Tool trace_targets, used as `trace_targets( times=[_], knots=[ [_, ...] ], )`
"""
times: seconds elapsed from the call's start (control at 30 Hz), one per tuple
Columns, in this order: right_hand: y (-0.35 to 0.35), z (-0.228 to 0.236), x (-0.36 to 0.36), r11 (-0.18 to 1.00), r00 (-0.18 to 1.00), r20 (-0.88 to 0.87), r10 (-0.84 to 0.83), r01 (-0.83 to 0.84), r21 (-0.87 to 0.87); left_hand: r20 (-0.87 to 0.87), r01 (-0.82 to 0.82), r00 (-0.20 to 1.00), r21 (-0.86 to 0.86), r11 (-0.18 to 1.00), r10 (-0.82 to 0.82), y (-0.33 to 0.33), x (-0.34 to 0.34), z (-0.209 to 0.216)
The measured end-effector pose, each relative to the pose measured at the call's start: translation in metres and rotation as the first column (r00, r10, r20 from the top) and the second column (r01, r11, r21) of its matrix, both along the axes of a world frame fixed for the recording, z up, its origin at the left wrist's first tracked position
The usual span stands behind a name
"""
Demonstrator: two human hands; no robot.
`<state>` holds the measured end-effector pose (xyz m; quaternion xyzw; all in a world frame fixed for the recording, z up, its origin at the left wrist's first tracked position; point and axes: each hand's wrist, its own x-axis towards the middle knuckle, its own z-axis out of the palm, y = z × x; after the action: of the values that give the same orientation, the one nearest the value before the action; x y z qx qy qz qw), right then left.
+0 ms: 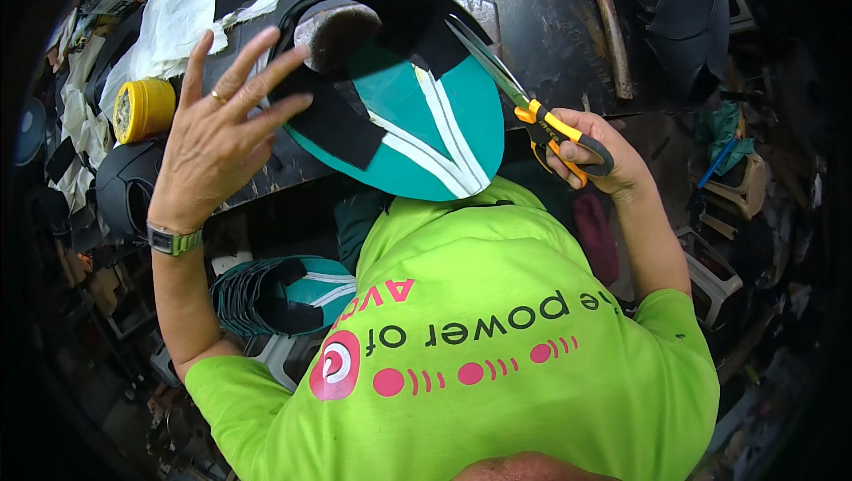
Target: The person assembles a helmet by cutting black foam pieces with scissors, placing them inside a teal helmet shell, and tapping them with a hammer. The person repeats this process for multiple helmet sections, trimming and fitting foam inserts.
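Observation:
A curved shoe upper (417, 148), teal inside with white V-shaped strips and a black rim, lies at the table's near edge. My left hand (226, 122) is beside its left side, fingers outstretched and apart, fingertips over the black part; I cannot tell whether they touch it. In my right hand (599, 148) is a pair of scissors (510, 86) with orange and black handles. The blades point up and left across the upper's right rim. Whether the rim sits between the blades is unclear.
Worn metal (337, 33) shows through the upper's opening. A hammer (612, 37) lies at the far right of the dark table (559, 64). At left are a yellow tub (151, 110) and white cloth (177, 24). Similar uppers (266, 299) are stacked below, over a pale stool.

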<state>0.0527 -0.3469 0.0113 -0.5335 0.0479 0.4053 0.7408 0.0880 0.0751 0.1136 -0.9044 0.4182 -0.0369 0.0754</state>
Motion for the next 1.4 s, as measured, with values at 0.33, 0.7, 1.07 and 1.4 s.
trace_targets(
  times=[0.33,0.7,1.07,1.4],
  knots=[
    [0.020,0.046,-0.013,0.933,0.968,0.249,-0.031,0.117,-0.340,-0.093,0.008,0.995,-0.200,0.980,-0.027,-0.103,-0.033,-0.030],
    [0.019,0.025,-0.023,0.602,0.824,0.469,0.319,0.205,-0.771,-0.251,-0.250,0.955,-0.395,0.884,0.158,-0.105,0.030,-0.062],
    [0.018,0.048,-0.016,0.263,0.594,0.396,0.700,0.302,-0.916,-0.461,-0.282,0.887,-0.493,0.823,0.028,-0.098,0.059,-0.072],
    [0.021,0.073,0.030,0.287,0.567,0.348,0.746,0.198,-0.937,-0.679,-0.472,0.732,-0.436,0.766,0.064,-0.096,0.076,-0.070]
  ],
)
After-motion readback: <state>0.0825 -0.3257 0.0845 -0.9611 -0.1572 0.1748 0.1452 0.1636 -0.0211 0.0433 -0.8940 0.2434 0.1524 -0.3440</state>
